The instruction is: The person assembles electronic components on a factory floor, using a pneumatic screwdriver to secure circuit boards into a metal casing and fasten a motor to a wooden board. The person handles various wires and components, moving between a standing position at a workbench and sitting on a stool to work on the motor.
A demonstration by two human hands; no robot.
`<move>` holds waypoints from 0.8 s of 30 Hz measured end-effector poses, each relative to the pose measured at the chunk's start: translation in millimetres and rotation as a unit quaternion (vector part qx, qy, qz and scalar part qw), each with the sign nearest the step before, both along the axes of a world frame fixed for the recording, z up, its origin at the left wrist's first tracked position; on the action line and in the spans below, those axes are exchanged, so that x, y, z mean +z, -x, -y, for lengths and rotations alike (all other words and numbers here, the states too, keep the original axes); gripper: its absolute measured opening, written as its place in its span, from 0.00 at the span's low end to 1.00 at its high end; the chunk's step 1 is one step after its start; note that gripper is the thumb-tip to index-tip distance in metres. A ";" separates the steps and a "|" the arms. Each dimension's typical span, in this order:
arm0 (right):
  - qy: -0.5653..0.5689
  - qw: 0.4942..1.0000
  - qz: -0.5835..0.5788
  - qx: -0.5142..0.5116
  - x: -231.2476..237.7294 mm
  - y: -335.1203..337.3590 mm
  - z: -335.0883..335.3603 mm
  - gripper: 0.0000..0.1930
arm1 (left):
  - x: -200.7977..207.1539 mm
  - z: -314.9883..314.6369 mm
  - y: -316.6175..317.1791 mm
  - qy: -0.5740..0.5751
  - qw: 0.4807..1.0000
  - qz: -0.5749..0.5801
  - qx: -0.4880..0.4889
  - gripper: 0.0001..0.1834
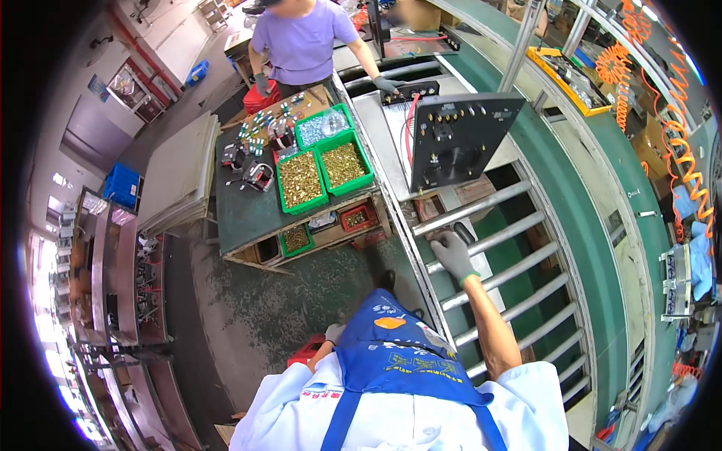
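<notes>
My right hand, in a grey glove, reaches over the roller conveyor with its fingers curled. A dark rounded object lies right against those fingers; its kind is hard to make out. Just beyond stands a large black panel with round openings and small brass-coloured fittings, tilted up on the conveyor. My left hand, also gloved, hangs low beside my blue apron, its fingers mostly hidden.
Conveyor rollers run along my right. Left of them a workbench carries green bins of brass parts and scattered small fittings. A co-worker with grey gloves touches a black part at the far end. Orange coiled hoses hang at right.
</notes>
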State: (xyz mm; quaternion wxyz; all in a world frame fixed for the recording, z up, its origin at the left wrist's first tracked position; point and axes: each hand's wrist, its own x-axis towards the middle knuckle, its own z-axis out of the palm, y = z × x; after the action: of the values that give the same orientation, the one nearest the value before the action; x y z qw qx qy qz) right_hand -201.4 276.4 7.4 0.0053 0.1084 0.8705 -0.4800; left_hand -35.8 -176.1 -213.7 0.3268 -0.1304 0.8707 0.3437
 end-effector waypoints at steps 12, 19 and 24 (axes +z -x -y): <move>0.133 0.931 -0.062 -0.334 -30.5 24.2 30.6 0.33 | -69.8 47.6 143.6 0.077 0.924 -0.120 -0.356 0.23; -0.008 0.876 -0.013 -0.482 -10.5 -13.1 48.7 0.41 | 28.8 -67.1 332.5 0.057 0.965 -0.140 -0.214 0.17; -0.163 0.856 0.060 -0.488 -48.5 -0.3 48.9 0.17 | 75.3 -185.8 459.3 -0.122 0.893 -0.341 -0.268 0.16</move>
State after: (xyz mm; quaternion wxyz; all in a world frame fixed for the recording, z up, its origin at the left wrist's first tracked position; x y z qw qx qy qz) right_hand -201.1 227.5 -41.1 -0.1949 0.5469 0.7698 -0.2650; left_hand -495.2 9.7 -138.4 0.1028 0.2743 0.8819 0.3694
